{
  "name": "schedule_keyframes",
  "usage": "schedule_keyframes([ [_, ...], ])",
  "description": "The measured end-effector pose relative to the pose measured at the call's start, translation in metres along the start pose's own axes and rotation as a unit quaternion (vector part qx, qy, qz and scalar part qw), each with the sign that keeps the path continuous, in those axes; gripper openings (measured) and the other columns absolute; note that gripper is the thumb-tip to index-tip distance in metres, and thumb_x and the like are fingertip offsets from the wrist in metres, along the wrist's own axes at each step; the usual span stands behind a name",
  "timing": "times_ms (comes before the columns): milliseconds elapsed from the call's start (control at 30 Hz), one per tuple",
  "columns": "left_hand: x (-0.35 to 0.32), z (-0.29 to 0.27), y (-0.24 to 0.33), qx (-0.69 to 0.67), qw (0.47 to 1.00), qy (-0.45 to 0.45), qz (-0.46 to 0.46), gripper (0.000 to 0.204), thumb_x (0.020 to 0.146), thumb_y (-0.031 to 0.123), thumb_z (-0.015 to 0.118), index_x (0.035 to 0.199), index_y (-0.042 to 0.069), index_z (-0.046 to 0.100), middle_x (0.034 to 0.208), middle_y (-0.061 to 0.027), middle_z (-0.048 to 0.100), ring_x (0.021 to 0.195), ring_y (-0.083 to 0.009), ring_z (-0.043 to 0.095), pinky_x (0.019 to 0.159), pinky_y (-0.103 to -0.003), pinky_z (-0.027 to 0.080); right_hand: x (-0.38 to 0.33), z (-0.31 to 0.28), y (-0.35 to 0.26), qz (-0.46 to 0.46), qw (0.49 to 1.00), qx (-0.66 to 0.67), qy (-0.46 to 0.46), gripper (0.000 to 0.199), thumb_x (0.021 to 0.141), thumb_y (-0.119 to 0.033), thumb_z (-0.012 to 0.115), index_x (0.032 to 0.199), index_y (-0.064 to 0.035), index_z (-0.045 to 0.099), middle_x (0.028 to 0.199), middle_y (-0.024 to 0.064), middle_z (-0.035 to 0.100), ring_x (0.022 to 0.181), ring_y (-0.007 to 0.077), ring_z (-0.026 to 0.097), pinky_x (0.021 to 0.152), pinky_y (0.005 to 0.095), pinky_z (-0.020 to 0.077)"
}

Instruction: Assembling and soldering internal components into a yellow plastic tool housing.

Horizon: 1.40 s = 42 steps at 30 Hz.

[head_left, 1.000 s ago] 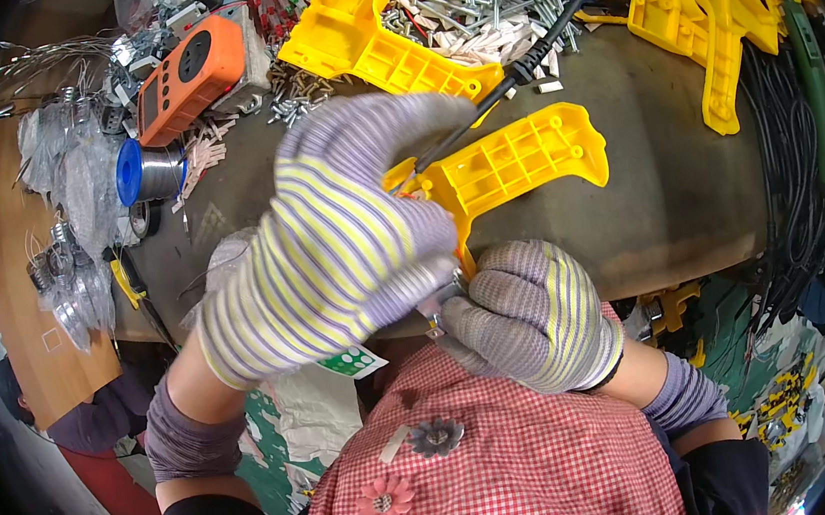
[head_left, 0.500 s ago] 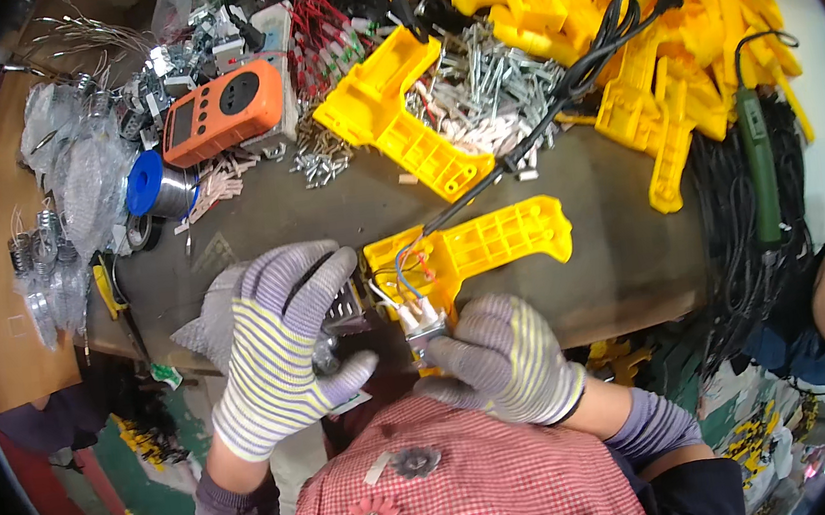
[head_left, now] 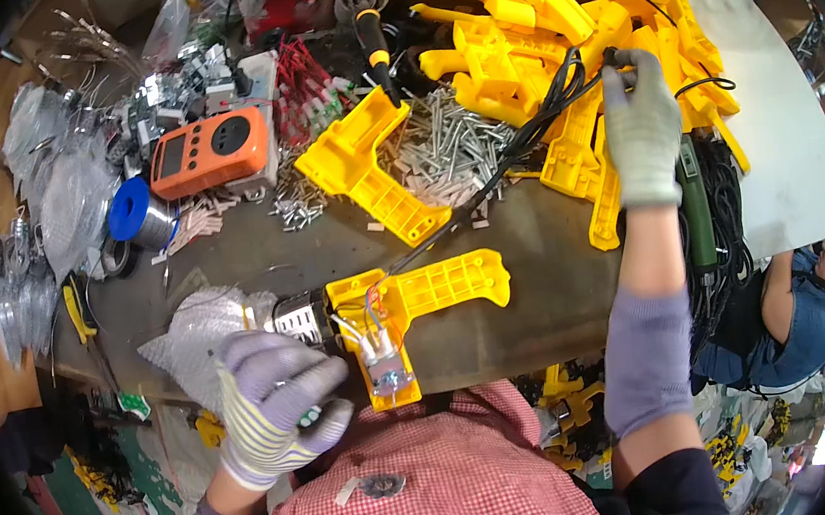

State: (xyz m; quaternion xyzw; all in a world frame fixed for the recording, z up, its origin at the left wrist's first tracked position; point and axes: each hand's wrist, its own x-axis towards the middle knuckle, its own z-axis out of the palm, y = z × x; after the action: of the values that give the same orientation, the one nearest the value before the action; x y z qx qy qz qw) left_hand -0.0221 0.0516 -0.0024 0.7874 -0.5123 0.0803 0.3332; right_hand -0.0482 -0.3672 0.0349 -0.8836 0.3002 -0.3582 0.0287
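Currently left hand [head_left: 273, 408] is curling loosely beside the shell [head_left: 413, 313], gripping nothing; shell's long axis is running right. Right hand [head_left: 641, 133] is pinching the cable [head_left: 521, 140] beyond it.

Orange meter's grey screen [head_left: 168, 158] — upper left

I found open bench top [head_left: 521, 236] only in a band between the near yellow housing [head_left: 417, 302] and the far screw pile [head_left: 450, 138]. A black cable [head_left: 494, 168] crossed that band. The yellow parts heap [head_left: 548, 12] blocked the far right, and the orange meter [head_left: 211, 153] and solder spool [head_left: 138, 214] blocked the far left.
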Motion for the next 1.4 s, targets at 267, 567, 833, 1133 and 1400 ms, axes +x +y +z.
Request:
schedule_keyframes([
  [267,0.004,0.026,0.006,-0.036,0.999,0.015,0.038,0.051,0.062,0.025,0.084,0.112,0.022,0.073,0.083,0.0042,0.057,0.075,-0.0183,0.057,0.071,-0.038,0.043,0.053,0.031,0.058,0.143,0.989,0.003,0.029,0.052,0.076,-0.027,0.078,0.116,0.0001,0.060,0.104,0.0241,0.070,0.100,0.0365,0.068,0.090,0.0429,0.0512],
  [567,0.001,0.033,0.000,-0.036,0.998,0.022,0.051,0.037,0.060,0.026,0.084,0.094,0.021,0.073,0.079,0.0056,0.058,0.073,-0.0178,0.058,0.069,-0.038,0.043,0.027,-0.023,-0.121,-0.338,0.825,0.451,0.039,0.020,0.091,0.001,0.061,0.109,-0.0017,0.068,0.101,0.0068,0.071,0.089,0.0176,0.065,0.083,0.0288,0.0518],
  [833,0.003,0.030,0.007,-0.038,0.998,0.014,0.049,0.033,0.063,0.030,0.084,0.093,0.018,0.072,0.082,0.0043,0.058,0.070,-0.0171,0.058,0.067,-0.037,0.042,0.018,0.037,-0.260,-0.590,0.796,-0.020,-0.134,0.016,0.081,-0.014,0.064,0.093,-0.0169,0.075,0.086,0.0085,0.071,0.084,0.0298,0.070,0.068,0.0430,0.0544],
  [1133,0.007,0.024,0.008,-0.042,0.998,-0.013,0.037,0.034,0.065,0.027,0.082,0.096,0.016,0.072,0.083,0.0024,0.062,0.073,-0.0187,0.059,0.069,-0.038,0.043,0.002,0.049,-0.278,-0.636,0.765,-0.049,-0.087,0.018,0.081,-0.018,0.064,0.091,-0.0092,0.077,0.086,0.0133,0.074,0.080,0.0326,0.072,0.069,0.0435,0.0571],
  [1400,0.035,0.009,0.030,0.077,0.988,-0.108,0.075,0.032,0.066,0.021,0.074,0.095,0.010,0.072,0.080,-0.0019,0.060,0.067,-0.0202,0.056,0.057,-0.036,0.043,-0.023,0.072,-0.252,-0.496,0.855,0.106,-0.110,0.021,0.084,-0.022,0.063,0.093,-0.0094,0.077,0.088,0.0117,0.074,0.084,0.0290,0.072,0.070,0.0426,0.0560],
])
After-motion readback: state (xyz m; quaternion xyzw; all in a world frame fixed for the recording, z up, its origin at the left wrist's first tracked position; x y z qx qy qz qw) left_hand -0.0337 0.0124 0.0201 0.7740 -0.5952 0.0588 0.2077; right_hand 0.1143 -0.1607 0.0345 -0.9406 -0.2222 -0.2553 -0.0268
